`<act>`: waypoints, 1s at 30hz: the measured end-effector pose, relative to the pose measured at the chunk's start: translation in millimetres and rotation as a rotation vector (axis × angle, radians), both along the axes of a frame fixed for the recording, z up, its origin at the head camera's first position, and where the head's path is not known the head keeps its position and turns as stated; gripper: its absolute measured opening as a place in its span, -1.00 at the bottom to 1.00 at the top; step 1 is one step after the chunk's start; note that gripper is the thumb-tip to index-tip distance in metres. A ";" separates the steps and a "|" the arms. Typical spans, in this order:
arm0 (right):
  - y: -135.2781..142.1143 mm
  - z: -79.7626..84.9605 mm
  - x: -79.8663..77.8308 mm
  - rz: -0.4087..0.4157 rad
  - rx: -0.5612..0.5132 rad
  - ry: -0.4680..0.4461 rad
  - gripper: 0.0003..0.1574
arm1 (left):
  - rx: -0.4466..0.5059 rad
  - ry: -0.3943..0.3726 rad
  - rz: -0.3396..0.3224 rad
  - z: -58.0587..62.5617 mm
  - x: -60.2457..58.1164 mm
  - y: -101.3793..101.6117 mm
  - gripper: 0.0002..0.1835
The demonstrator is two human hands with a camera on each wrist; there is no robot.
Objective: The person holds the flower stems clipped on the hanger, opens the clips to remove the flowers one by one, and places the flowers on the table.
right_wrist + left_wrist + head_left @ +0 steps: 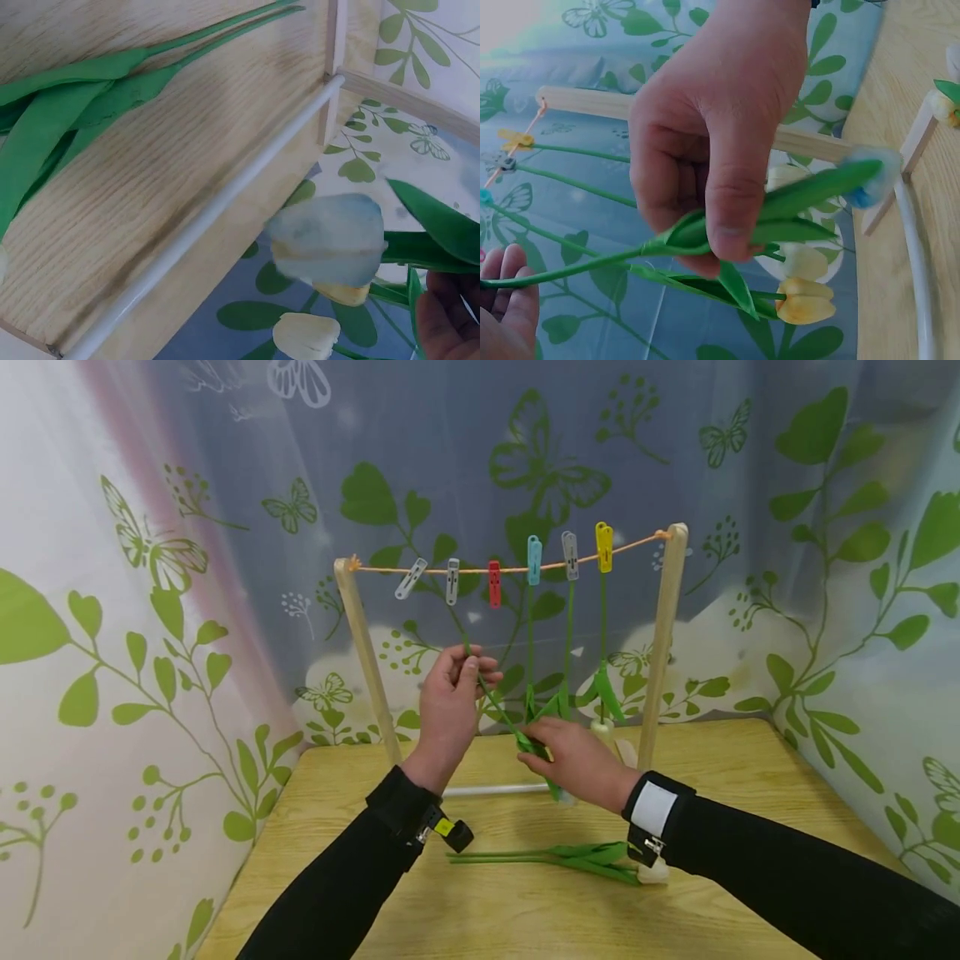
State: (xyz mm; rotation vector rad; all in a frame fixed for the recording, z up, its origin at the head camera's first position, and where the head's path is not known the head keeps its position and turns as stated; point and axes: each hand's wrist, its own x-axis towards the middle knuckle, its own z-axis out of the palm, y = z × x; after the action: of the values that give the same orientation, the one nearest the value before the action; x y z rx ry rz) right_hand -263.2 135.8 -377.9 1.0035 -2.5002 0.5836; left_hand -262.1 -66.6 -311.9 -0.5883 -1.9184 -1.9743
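Both hands hold one artificial tulip with a long green stem, slanting from upper left to lower right. My left hand pinches the stem between thumb and fingers, below the clothespins. Farther down, my right hand grips it at the leaves. Its pale bluish blossom shows in the right wrist view. Above the hands a cord carries a light blue clothespin, a yellow clothespin and a grey clothespin, each with a tulip hanging head down. A red clothespin sits left of these.
Two more grey pegs, a tilted peg and an upright peg, clip the cord's left part. Wooden posts and a white bar form the rack. Loose tulips lie on the wooden table. Patterned curtains surround it.
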 end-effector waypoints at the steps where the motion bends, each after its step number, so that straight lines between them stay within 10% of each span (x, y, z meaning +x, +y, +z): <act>1: 1.4 0.8 0.2 -0.001 0.000 0.008 -0.55 | 0.011 -0.002 -0.005 -2.7 -2.6 -1.9 -0.70; 30: 31.1 5.7 10.2 0.006 0.104 0.143 -0.62 | -0.064 -0.061 -0.018 -25.2 -4.8 -26.6 -0.72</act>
State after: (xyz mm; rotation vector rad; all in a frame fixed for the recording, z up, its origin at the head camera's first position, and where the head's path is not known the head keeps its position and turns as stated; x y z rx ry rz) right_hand -253.0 167.0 -372.2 1.0520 -2.4226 0.3727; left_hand -266.9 -93.2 -337.1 -0.5708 -2.0262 -1.9695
